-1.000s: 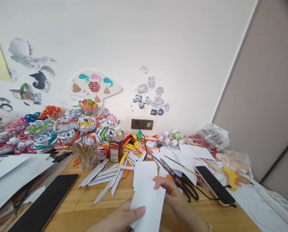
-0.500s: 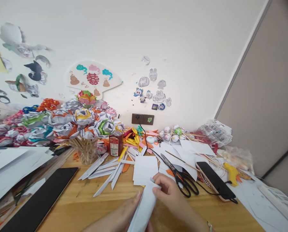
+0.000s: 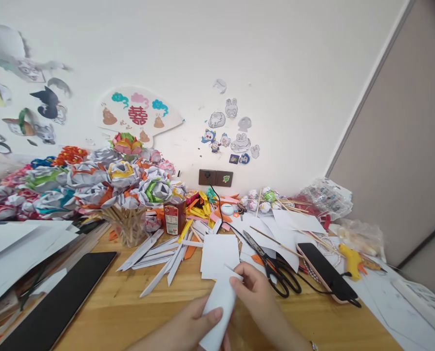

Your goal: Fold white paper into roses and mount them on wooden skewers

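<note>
Both my hands hold one white paper sheet (image 3: 220,307), folded lengthwise into a narrow strip, low over the wooden table (image 3: 129,307). My left hand (image 3: 188,327) grips its near end with the thumb on top. My right hand (image 3: 255,295) pinches the far top edge, fingers closed. Just beyond the strip lies a small stack of white paper squares (image 3: 219,249). Black-handled scissors (image 3: 272,265) rest to the right of my right hand.
Folded white paper strips (image 3: 159,261) fan out at centre. A jar of paper flowers on sticks (image 3: 129,229) and a red carton (image 3: 174,218) stand behind. A black tablet (image 3: 56,302) lies left, a phone on a cable (image 3: 327,278) and a yellow glue gun (image 3: 352,261) right.
The sheet was flat and wide a second ago; it is now folded over into a narrow strip. My left thumb has slid up onto it, and the camera tilted slightly down.
</note>
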`<state>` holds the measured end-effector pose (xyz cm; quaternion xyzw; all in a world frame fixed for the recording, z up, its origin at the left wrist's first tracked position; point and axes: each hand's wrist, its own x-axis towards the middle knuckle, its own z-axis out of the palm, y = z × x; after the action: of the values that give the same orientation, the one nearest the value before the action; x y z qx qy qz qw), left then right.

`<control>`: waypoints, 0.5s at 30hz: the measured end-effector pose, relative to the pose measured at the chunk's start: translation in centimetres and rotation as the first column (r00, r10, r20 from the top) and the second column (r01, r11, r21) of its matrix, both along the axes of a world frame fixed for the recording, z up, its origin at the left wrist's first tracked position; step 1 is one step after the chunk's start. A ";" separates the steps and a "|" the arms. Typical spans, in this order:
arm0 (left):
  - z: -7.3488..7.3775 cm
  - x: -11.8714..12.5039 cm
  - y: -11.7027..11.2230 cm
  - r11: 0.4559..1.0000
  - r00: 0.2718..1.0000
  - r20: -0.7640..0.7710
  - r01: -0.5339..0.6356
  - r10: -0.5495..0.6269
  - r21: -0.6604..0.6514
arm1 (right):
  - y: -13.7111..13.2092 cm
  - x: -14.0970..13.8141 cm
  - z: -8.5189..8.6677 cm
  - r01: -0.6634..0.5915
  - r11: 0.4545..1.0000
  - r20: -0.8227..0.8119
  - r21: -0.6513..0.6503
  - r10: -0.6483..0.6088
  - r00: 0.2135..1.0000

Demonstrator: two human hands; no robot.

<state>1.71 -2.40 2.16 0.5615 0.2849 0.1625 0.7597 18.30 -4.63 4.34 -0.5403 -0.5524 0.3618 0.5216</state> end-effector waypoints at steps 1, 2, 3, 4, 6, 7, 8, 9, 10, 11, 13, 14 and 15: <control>-0.1 0.2 -0.1 1.000 1.000 -0.006 -0.014 0.015 0.013 | 0.0 -0.1 0.0 0.015 1.000 0.002 0.001 -0.015 1.000; -0.3 0.3 -0.2 0.999 0.999 -0.011 -0.032 0.032 0.025 | -0.1 -0.2 0.1 0.028 1.000 0.001 0.003 -0.028 1.000; -0.4 0.5 -0.2 0.998 0.999 -0.012 -0.051 0.051 0.035 | -0.2 -0.3 0.0 0.039 0.999 0.002 0.003 -0.039 0.999; -0.5 0.6 -0.3 0.997 0.998 -0.010 -0.066 0.066 0.045 | -0.2 -0.3 0.0 0.047 0.999 0.005 0.004 -0.047 0.999; -0.7 0.8 -0.3 0.995 0.997 -0.002 -0.082 0.082 0.062 | -0.3 -0.4 -0.2 0.056 0.998 0.015 0.010 -0.056 0.998; -0.8 0.8 -0.3 0.995 0.997 0.004 -0.080 0.080 0.063 | -0.3 -0.4 -0.3 0.061 0.998 0.019 0.013 -0.061 0.998; -0.9 0.8 -0.3 0.996 0.997 0.009 -0.074 0.073 0.059 | -0.3 -0.4 -0.5 0.066 0.998 0.021 0.018 -0.066 0.998; -1.0 0.8 -0.2 0.997 0.998 0.011 -0.065 0.065 0.052 | -0.3 -0.4 -0.6 0.069 0.997 0.019 0.026 -0.070 0.997; -1.0 0.7 -0.1 0.998 0.998 0.011 -0.058 0.058 0.039 | -0.3 -0.4 -0.8 0.071 0.997 0.016 0.032 -0.072 0.997; -1.0 0.7 -0.1 0.998 0.999 0.009 -0.053 0.052 0.026 | -0.3 -0.4 -1.0 0.074 0.997 0.015 0.035 -0.075 0.997; -0.9 0.6 0.0 0.999 0.999 0.009 -0.037 0.037 0.010 | -0.2 -0.5 -1.2 0.077 0.996 0.023 0.037 -0.078 0.997; -0.9 0.6 0.0 0.999 0.999 0.010 -0.031 0.031 0.010 | -0.2 -0.5 -1.2 0.075 0.997 0.031 0.036 -0.077 0.997; -0.9 0.5 0.0 1.000 1.000 0.010 -0.024 0.024 0.011 | -0.2 -0.5 -1.2 0.074 0.997 0.036 0.034 -0.075 0.997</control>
<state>2.25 -2.38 1.29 0.5613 0.2868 0.1761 0.7561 17.83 -4.80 3.09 -0.5585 -0.5473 0.3229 0.5332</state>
